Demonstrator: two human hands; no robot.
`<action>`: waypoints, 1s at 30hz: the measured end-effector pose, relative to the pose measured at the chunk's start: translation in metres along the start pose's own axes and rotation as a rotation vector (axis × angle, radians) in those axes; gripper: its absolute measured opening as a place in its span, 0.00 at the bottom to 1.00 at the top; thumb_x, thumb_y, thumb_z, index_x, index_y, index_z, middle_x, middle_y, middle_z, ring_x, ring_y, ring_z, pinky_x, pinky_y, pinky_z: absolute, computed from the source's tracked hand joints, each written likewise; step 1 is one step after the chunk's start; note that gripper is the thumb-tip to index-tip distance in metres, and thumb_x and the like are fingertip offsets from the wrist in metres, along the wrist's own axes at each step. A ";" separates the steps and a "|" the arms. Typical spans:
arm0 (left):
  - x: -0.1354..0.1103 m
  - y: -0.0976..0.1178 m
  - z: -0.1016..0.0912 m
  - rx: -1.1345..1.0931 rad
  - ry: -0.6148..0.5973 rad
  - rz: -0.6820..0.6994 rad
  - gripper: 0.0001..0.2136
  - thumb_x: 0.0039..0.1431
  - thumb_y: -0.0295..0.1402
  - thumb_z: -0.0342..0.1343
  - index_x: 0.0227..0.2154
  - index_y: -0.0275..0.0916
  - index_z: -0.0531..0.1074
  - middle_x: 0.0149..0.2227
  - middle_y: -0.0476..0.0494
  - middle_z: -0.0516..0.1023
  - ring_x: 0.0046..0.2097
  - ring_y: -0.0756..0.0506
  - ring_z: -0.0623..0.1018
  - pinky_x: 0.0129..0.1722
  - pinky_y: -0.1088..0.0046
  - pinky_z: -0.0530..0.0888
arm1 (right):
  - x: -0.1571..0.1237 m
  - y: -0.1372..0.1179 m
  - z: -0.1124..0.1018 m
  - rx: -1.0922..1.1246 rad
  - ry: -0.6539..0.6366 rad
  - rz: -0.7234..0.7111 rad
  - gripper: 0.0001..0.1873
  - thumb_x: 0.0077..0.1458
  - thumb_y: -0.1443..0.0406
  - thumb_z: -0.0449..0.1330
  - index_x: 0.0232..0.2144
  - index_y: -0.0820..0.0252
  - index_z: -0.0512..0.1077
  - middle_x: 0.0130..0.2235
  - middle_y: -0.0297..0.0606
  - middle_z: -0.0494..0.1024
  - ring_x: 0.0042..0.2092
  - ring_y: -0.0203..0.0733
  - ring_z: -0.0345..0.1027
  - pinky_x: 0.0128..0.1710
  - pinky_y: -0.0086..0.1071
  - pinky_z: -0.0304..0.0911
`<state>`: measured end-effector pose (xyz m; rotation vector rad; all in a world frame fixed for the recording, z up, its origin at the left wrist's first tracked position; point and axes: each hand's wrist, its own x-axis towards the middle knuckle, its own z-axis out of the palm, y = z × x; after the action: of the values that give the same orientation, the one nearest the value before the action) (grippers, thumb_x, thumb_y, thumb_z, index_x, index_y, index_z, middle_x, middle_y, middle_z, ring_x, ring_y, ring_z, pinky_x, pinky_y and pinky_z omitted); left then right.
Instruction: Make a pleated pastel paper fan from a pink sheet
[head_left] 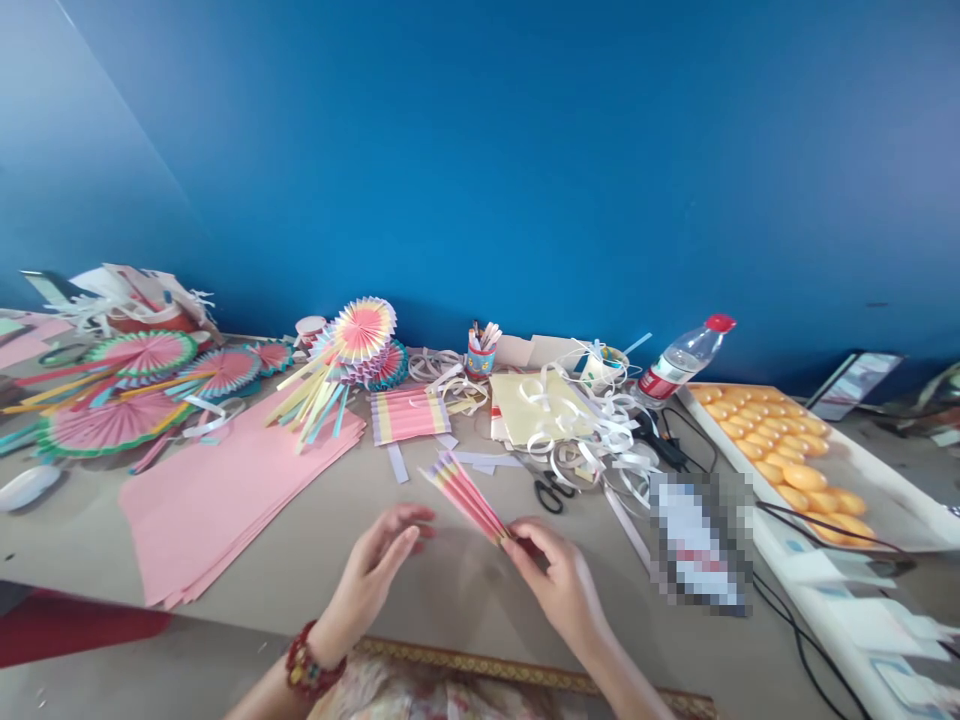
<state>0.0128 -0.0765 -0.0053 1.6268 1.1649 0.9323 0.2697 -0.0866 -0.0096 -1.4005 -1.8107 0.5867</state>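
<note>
Between thumb and fingers, my right hand pinches the near end of a pleated paper strip, pink with yellow and purple bands. The strip's folds fan slightly apart at its far end. Just left of it, my left hand is raised with its fingers loosely curved and apart, touching nothing. Another pleated paper sheet in the same colours lies spread beyond the strip. Black-handled scissors rest to the right, partly under curled white paper strips.
Pink paper sheets and finished paper fans occupy the left side. Upright fans stand behind. At right are a plastic bottle, a tray of orange-yellow oval pieces and black cables. A blue wall closes the back.
</note>
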 end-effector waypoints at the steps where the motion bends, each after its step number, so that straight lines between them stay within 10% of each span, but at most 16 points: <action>1: 0.001 0.002 0.007 -0.043 -0.067 -0.015 0.17 0.70 0.41 0.39 0.55 0.42 0.63 0.53 0.38 0.74 0.50 0.43 0.77 0.47 0.64 0.78 | -0.002 -0.004 0.003 0.047 -0.003 0.023 0.09 0.62 0.60 0.54 0.33 0.56 0.70 0.33 0.36 0.77 0.32 0.40 0.72 0.32 0.28 0.68; 12: 0.014 0.019 0.057 0.188 0.016 0.060 0.11 0.68 0.39 0.45 0.36 0.39 0.69 0.29 0.46 0.75 0.30 0.47 0.76 0.32 0.75 0.71 | -0.015 -0.034 0.039 -0.214 -0.046 -0.150 0.02 0.58 0.67 0.56 0.36 0.57 0.67 0.34 0.39 0.75 0.34 0.42 0.70 0.30 0.30 0.63; 21: 0.022 0.024 0.025 0.797 -0.086 0.381 0.09 0.67 0.27 0.41 0.40 0.39 0.67 0.33 0.44 0.75 0.34 0.44 0.75 0.34 0.69 0.70 | -0.007 -0.029 -0.004 -0.397 0.291 -0.404 0.14 0.58 0.67 0.60 0.47 0.58 0.68 0.45 0.46 0.75 0.47 0.47 0.68 0.47 0.40 0.64; 25: 0.032 0.034 0.013 0.977 -0.167 0.481 0.08 0.65 0.24 0.46 0.42 0.38 0.68 0.41 0.41 0.77 0.42 0.42 0.76 0.42 0.64 0.71 | 0.009 -0.034 -0.021 -0.599 0.198 -0.493 0.24 0.60 0.67 0.58 0.58 0.52 0.64 0.57 0.43 0.70 0.59 0.51 0.60 0.57 0.46 0.55; 30: 0.038 0.031 0.009 1.101 -0.182 0.613 0.08 0.63 0.23 0.49 0.42 0.37 0.69 0.47 0.40 0.76 0.48 0.41 0.75 0.46 0.62 0.70 | 0.018 -0.034 -0.019 -0.493 0.061 -0.505 0.14 0.63 0.70 0.53 0.49 0.55 0.71 0.45 0.38 0.79 0.48 0.43 0.68 0.52 0.39 0.60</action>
<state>0.0401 -0.0466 0.0239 2.9989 1.1192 0.4335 0.2624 -0.0814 0.0323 -1.1609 -2.2405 -0.1749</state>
